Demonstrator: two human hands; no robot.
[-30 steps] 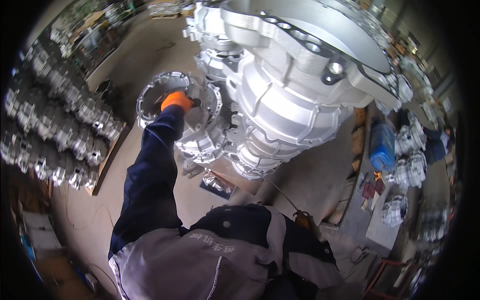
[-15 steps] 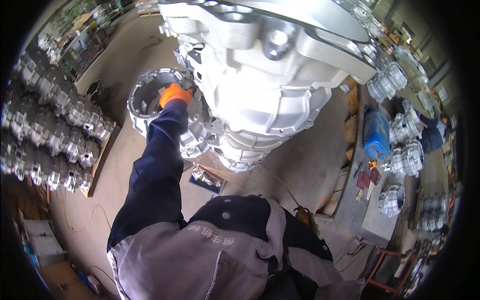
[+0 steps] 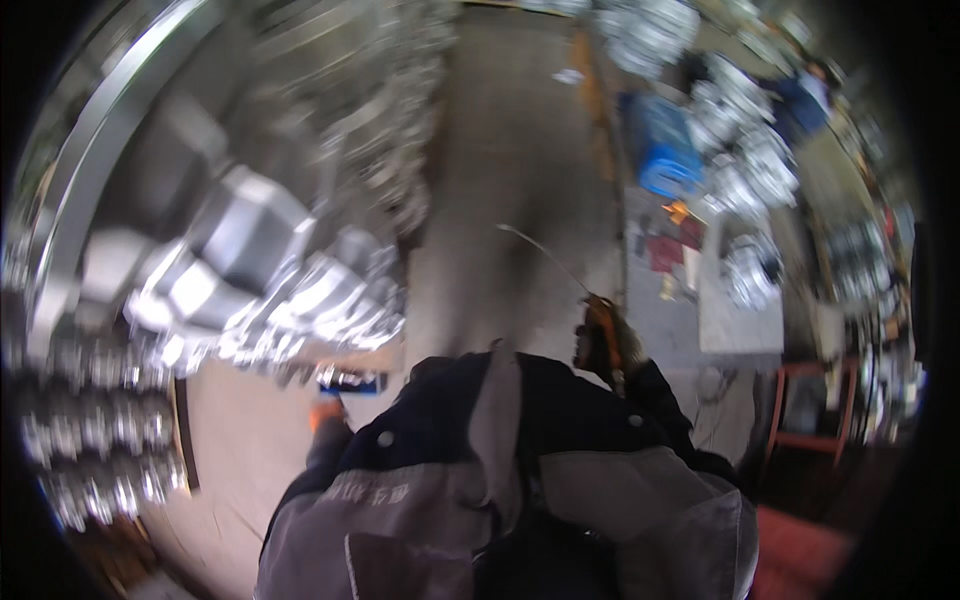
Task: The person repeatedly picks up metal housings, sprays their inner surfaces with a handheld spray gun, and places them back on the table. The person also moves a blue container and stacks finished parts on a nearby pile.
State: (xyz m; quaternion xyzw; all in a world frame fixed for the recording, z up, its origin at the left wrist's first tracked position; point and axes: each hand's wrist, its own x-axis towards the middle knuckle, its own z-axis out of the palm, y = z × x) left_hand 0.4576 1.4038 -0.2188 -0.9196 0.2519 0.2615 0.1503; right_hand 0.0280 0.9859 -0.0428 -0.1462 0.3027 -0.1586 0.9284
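My left hand [image 3: 325,412], in an orange glove, hangs low on the left near a small blue-edged box [image 3: 350,381] of shiny parts. Motion blur hides its fingers. In front of my right side, my gloved right hand [image 3: 624,346] is closed around a dark and orange hand tool [image 3: 600,325]. From this tool a long, thin, slightly curved rod [image 3: 545,250] reaches forward and left over the floor. Large silvery cast metal housings [image 3: 250,235] stand stacked at the left, smeared by motion and apart from both hands.
On the right, a grey workbench [image 3: 650,315] carries a blue plastic drum [image 3: 665,150], dark red cloths or gloves [image 3: 664,252] and a metal housing [image 3: 750,270]. A red metal frame [image 3: 805,440] stands nearer. Farther right, another person [image 3: 803,108] is beside more housings. Racked castings [image 3: 100,420] fill the lower left.
My left hand has left the open housing and dropped low to the left side. The view has swung right, so the stacked housings sit farther left. My right hand and its tool show more fully.
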